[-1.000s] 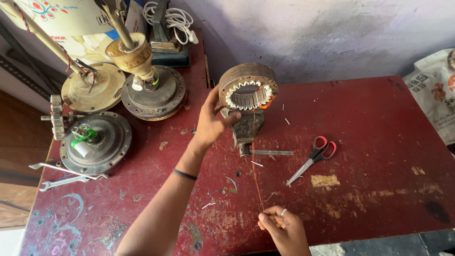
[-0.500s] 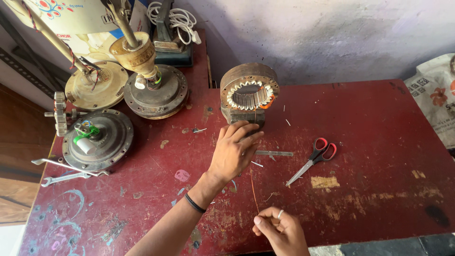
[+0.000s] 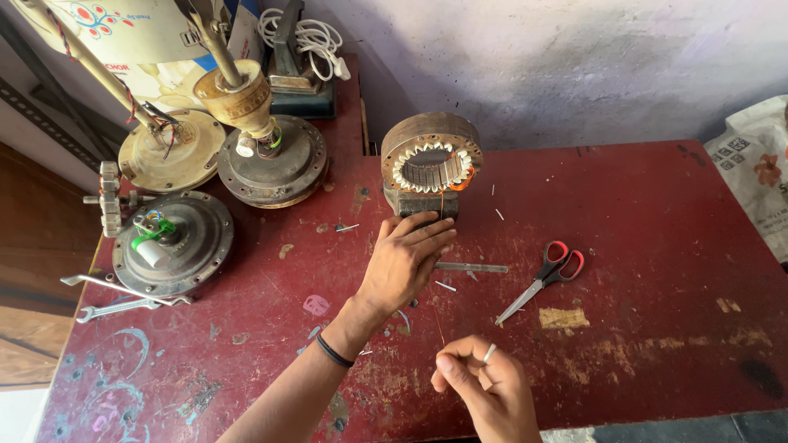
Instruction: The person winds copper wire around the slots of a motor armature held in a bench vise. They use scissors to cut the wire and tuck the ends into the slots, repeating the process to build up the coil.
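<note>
The stator ring [image 3: 431,164] is standing upright near the table's [image 3: 657,205] back edge, bore facing forward. The left hand [image 3: 402,262] is lying before it, fingers together; the right hand [image 3: 484,385] is pinching thin wire [image 3: 441,328] running front to back.

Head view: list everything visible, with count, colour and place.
Round metal motor stator with copper windings: 1, brown-grey, upright at table centre-back.
Thin copper wire: 1, orange, running from stator toward the hands.
Red-handled scissors: 1, right of centre.
Dismantled ceiling fan motor housings: 3, grey and tan, left side.
Steel spanners: 2, silver, left edge.
White coiled cable: 1, back.
Worn red table: 1.
Left hand: below the stator's base, black wristband.
Right hand: fingers pinched, wearing a ring, near edge.
</note>
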